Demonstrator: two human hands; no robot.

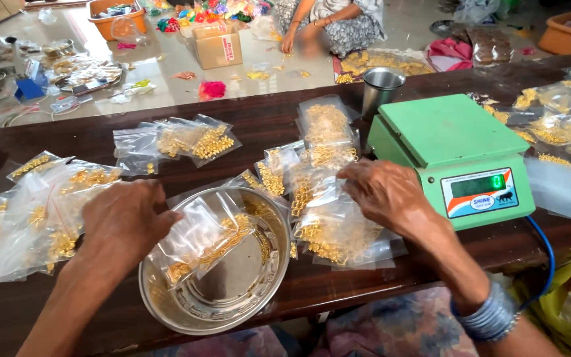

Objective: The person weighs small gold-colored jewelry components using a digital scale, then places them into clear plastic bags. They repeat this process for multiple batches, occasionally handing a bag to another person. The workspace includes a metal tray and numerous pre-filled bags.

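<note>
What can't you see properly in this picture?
- Left hand fingertips: head view, curled under a clear bag in the steel bowl.
- Right hand fingertips: buried among bags of gold pieces.
- Steel cup base: behind the green scale.
- Seated person: cut off by the top edge.

A green weighing scale (454,142) sits right, 1 steel tumbler (380,86) behind it, a cardboard box (217,45) on the floor.
</note>
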